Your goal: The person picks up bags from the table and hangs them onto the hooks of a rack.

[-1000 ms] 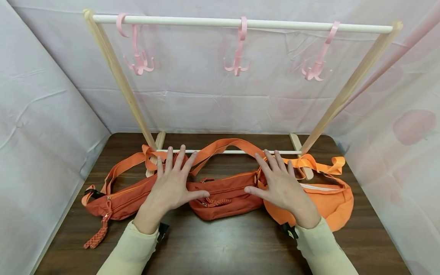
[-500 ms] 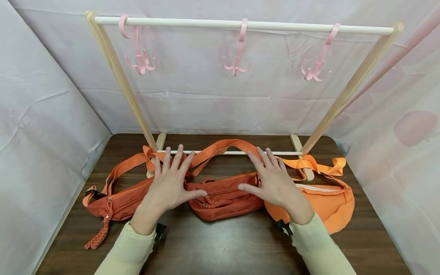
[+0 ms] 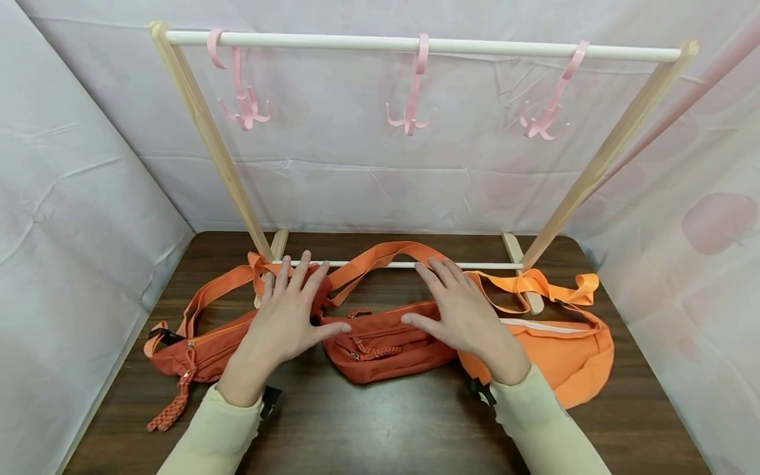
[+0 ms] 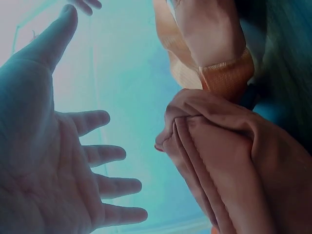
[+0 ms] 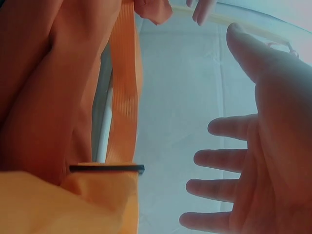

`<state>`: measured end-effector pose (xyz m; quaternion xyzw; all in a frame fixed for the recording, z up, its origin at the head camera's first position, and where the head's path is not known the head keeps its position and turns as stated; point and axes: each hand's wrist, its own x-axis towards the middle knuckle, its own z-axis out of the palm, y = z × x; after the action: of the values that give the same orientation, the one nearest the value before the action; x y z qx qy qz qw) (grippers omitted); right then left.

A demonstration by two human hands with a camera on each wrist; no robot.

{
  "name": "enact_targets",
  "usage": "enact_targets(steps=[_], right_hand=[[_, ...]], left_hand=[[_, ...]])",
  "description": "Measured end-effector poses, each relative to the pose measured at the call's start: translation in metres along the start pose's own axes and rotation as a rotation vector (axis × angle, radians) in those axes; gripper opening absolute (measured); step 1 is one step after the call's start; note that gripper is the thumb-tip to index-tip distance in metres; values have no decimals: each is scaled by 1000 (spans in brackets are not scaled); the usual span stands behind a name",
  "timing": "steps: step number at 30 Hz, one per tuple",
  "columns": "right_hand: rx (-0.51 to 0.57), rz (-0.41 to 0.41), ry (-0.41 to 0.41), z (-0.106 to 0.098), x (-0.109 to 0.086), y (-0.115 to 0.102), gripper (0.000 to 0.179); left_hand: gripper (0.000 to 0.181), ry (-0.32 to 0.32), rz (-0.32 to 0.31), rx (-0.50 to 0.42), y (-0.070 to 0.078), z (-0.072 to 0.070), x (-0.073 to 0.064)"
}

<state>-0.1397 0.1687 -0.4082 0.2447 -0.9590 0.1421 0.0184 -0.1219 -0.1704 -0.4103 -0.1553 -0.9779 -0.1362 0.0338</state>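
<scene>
Three waist bags lie in a row on the dark wooden table [image 3: 380, 435]. At the left is a rust-red waist bag [image 3: 216, 353] with a braided zip pull, partly covered by my left hand [image 3: 282, 330]. Another rust-red waist bag [image 3: 388, 359] lies in the middle, its orange strap [image 3: 380, 254] arched behind it. To the right, a bright orange waist bag [image 3: 572, 359] is partly hidden by my right hand [image 3: 469, 316]. Both hands hover above the bags, palms down, fingers straight and spread. Each wrist view shows a gap between the hand and the bags.
Behind the bags stands a rack with wooden legs [image 3: 210, 138] and a white top bar [image 3: 332, 41]. From it hang three pink claw hooks [image 3: 245, 109], left, middle [image 3: 411, 109] and right. Pale cloth walls [image 3: 368, 178] enclose the table's back and sides.
My right hand has drifted left, away from the orange bag and towards the middle one. My left hand has shifted slightly left and down. The bags stay where they were.
</scene>
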Motion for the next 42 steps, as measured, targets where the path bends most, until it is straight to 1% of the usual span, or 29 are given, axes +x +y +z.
enact_targets(steps=[4, 8, 11, 16, 24, 29, 35, 42], right_hand=[[1, -25, 6, 2, 2, -4, 100], [-15, -38, 13, 4, 4, -8, 98], [-19, -55, 22, 5, 5, -11, 98], [-20, -89, 24, 7, 8, -16, 95], [-34, -99, 19, 12, 10, -21, 90], [-41, -112, 29, 15, 11, -23, 87], [-57, -131, 43, 18, 13, -26, 82], [-65, -158, 69, 18, 15, -31, 74]], left_hand=[[114, 51, 19, 3, -3, -3, 0], [106, 110, 41, 8, -8, -5, 0], [100, 129, 42, 2, -10, -6, -1], [96, 133, 41, 5, -13, -9, -4], [87, 147, 27, 13, -23, -13, -8], [78, 147, 2, 4, -33, -16, -11], [69, 175, 16, 35, -47, -20, -14], [58, 157, -23, 38, -63, -27, -15]])
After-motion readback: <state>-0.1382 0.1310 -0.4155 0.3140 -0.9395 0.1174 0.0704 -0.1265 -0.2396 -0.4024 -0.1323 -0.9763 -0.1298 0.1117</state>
